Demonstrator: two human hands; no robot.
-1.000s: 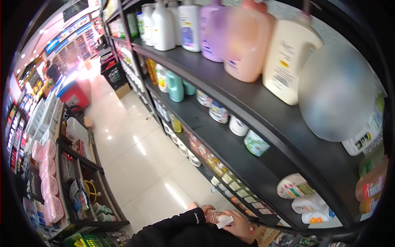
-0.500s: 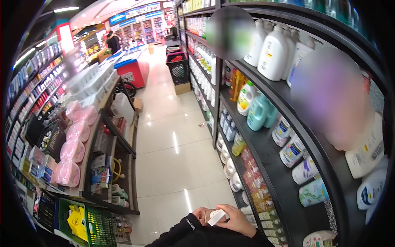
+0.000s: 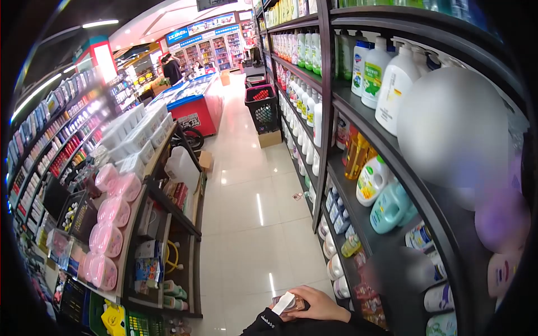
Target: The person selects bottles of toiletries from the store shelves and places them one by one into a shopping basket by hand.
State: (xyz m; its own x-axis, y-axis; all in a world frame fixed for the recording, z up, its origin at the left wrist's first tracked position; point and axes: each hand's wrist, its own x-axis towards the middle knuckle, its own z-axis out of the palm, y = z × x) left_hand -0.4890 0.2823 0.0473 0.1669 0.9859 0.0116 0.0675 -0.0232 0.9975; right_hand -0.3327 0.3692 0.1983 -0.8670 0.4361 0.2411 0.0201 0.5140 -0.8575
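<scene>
Low at the bottom centre, my right hand (image 3: 320, 304) is wrapped round a small clear, pinkish container (image 3: 297, 306) with a white paper label (image 3: 283, 303) on top. My left hand is mostly hidden behind the container and the black sleeve (image 3: 268, 322), so its fingers do not show clearly. Both arms are close together over the tiled floor. To the right stands a black shelf (image 3: 370, 120) with white pump bottles (image 3: 395, 84) and a teal jug (image 3: 392, 207).
On the left, a rack (image 3: 131, 224) bears pink containers (image 3: 106, 239) and white baskets (image 3: 134, 131). Tiled floor (image 3: 241, 224) runs between the shelves. Farther off are a black crate (image 3: 262, 109), a red freezer (image 3: 196, 109) and a person in dark clothing (image 3: 171, 69).
The view has swung to the right shelf's far end and up the aisle. The container stays held low in front, and my left hand has become mostly hidden.
</scene>
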